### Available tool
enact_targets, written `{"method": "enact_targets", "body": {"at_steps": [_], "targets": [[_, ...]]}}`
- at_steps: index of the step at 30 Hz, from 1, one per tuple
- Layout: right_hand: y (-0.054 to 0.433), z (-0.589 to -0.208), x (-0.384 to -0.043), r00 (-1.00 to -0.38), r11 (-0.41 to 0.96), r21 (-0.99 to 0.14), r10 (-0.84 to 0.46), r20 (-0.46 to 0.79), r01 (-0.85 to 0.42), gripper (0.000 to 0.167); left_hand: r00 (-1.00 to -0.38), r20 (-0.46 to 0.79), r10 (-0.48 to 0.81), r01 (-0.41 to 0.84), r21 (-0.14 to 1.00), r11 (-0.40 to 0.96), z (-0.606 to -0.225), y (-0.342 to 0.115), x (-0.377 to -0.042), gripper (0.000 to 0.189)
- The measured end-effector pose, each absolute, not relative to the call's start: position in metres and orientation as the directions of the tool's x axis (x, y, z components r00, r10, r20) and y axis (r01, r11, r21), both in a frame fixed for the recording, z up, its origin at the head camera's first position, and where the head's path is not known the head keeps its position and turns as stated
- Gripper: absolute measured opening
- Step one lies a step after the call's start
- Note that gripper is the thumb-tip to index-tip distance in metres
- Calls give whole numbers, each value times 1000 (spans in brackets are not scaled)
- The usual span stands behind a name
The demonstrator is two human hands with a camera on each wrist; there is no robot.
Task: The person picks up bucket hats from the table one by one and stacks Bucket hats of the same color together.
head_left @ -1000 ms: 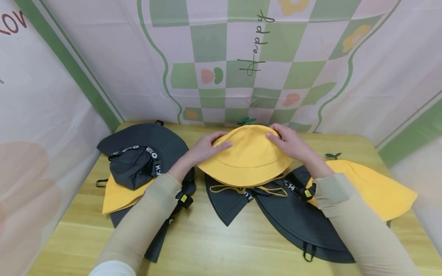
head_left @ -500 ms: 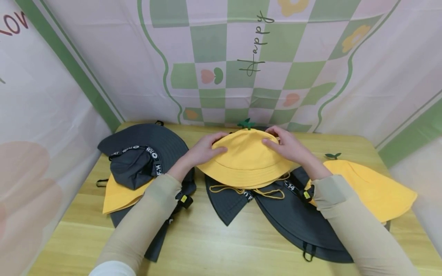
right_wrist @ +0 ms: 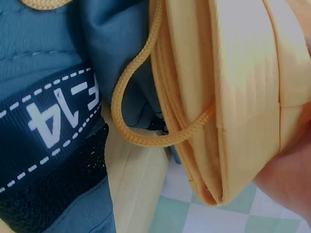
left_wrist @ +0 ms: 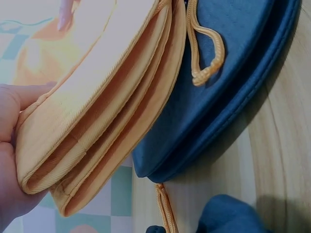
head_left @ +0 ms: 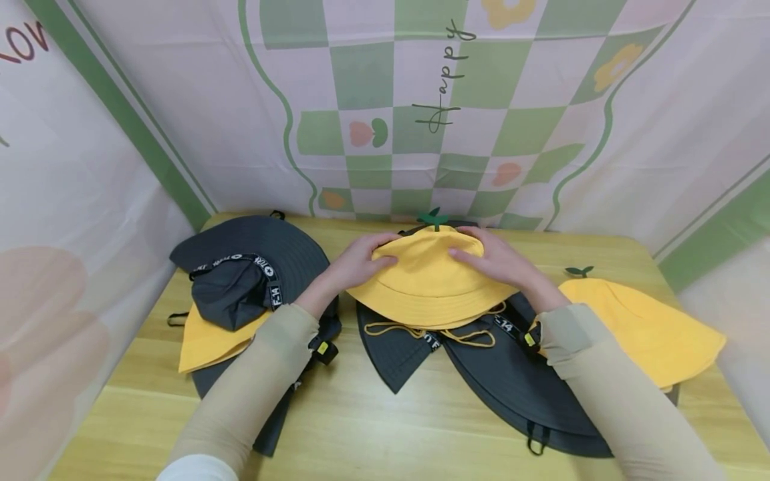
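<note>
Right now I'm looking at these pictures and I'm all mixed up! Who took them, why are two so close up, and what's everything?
You're seeing a person's bare left hand and right hand, no robot. The wide picture comes from a camera on the person's head, looking down. The close-ups come from little cameras on each wrist.

On the wooden table, on the left, a dark hat partly covers a yellow one. Another yellow hat is on the right.

In the middle, both hands hold a yellow bucket hat, one at each side. Several brim edges show close up, so maybe more than one is stacked; I can't tell.
</note>
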State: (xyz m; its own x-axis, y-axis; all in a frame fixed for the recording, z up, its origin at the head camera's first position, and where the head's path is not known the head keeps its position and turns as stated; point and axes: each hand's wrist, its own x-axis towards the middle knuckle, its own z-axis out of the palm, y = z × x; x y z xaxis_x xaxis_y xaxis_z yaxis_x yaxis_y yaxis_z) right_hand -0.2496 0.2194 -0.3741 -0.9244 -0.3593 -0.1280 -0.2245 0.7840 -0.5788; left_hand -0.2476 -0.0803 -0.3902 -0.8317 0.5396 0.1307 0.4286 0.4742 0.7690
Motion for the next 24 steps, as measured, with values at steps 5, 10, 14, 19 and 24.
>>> {"method": "enact_targets", "body": {"at_steps": [5,10,14,19,24], "targets": [[216,-376,-251,-936,783,-574,-343,-80,-238,79,-837,137,530,433,758,488,-391,-80,-247,39],[213,-376,-251,-944,764,-590,-330,-11,-260,64,-839,143,525,444,738,508,-392,-80,-250,40],[209,-373,-249,-945,761,-584,-325,34,-283,50,-851,131,509,427,735,527,-394,-83,-251,38],[208,-371,-245,-947,763,-577,-313,67,-292,42,-882,60,467,358,731,582,-395,-90,-249,49],[210,-372,-243,-944,755,-578,-316,94,-310,37,-896,-18,445,304,705,641,-401,-94,-247,62]]}}
